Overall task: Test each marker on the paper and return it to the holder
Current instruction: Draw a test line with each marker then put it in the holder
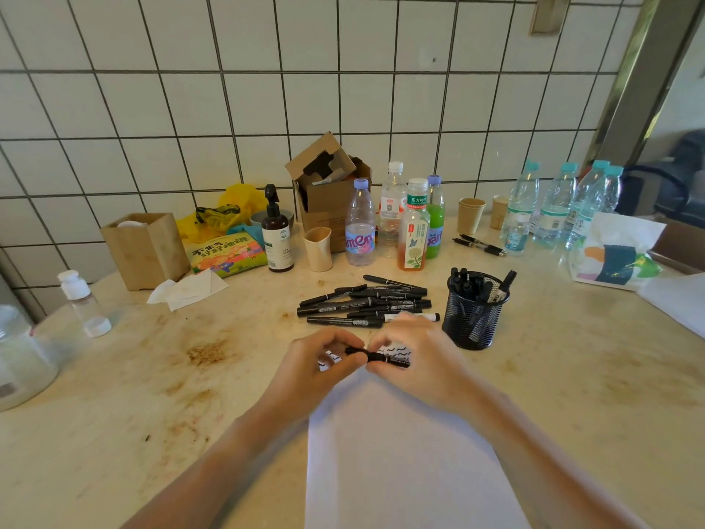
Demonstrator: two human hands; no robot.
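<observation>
Stained counter (152, 376), both hands pinching 1 black marker (377, 355) over paper (396, 452), left hand (316, 366), right hand (412, 353), marker's cap end hidden by fingers

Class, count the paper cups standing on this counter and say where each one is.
2. One paper cup and a second paper cup stand side by side near the tiled wall, right of the drink bottles. Others may be hidden behind the bottles.
</observation>
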